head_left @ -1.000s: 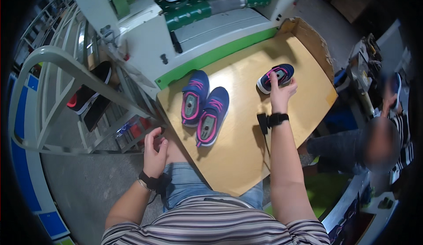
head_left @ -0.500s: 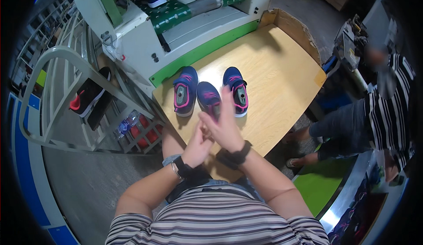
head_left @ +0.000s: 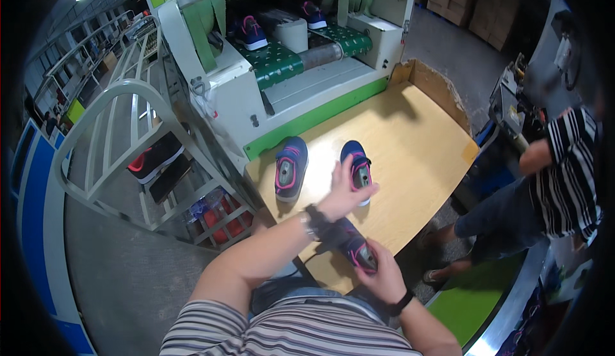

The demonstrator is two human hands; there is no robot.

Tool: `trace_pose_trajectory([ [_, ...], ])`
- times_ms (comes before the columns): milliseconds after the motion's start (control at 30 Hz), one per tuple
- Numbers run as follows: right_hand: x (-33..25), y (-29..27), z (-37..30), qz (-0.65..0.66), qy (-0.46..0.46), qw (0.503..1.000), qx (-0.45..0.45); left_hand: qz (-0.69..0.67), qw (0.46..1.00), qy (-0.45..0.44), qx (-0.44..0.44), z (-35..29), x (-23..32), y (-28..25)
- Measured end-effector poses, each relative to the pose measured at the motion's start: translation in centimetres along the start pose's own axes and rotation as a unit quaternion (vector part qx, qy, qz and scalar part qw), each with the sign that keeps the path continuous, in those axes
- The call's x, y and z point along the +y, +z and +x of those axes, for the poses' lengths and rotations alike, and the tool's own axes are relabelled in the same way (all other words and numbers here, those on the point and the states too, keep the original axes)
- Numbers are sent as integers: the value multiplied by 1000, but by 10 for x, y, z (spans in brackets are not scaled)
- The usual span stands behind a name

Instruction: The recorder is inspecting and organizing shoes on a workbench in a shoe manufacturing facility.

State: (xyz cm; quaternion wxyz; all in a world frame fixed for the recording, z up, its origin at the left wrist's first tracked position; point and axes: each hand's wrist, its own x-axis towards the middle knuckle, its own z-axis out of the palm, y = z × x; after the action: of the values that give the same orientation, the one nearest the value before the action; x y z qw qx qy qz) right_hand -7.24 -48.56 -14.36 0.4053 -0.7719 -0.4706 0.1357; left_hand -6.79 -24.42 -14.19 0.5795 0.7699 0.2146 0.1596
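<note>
My left hand (head_left: 344, 194) reaches across the table to a navy sneaker with pink trim (head_left: 360, 167). Its fingers and thumb are around that shoe, which stands on the table. Nearer to me, a second such sneaker (head_left: 357, 251) lies tilted by the near end of the table, partly behind my left wrist. My right hand (head_left: 383, 274) grips it at the heel end. A third matching sneaker (head_left: 291, 170) stands untouched to the left. Grey inserts show in the openings of the shoes.
Beyond the wooden table (head_left: 410, 132) stands a white and green machine with a green conveyor belt (head_left: 277, 67) carrying more sneakers (head_left: 251, 33). A metal rack (head_left: 138, 93) holding a black shoe (head_left: 157, 160) is at left. A co-worker in a striped shirt (head_left: 573, 170) stands at right.
My hands were together over the middle sneaker. Now that sneaker is nearer me in my right hand, and my left hand has moved onto the right sneaker. The view has tilted up.
</note>
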Motion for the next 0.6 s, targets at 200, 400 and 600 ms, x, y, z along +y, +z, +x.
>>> trace_pose_trajectory([
  [200,4,13,-12,24,37,999,32,2,981,24,195,89,-52,31],
  [400,18,-21,14,215,148,959,107,-266,937,122,192,101,84,-81],
  [600,-6,-86,246,226,-146,937,225,101,841,210,487,182,121,-202],
])
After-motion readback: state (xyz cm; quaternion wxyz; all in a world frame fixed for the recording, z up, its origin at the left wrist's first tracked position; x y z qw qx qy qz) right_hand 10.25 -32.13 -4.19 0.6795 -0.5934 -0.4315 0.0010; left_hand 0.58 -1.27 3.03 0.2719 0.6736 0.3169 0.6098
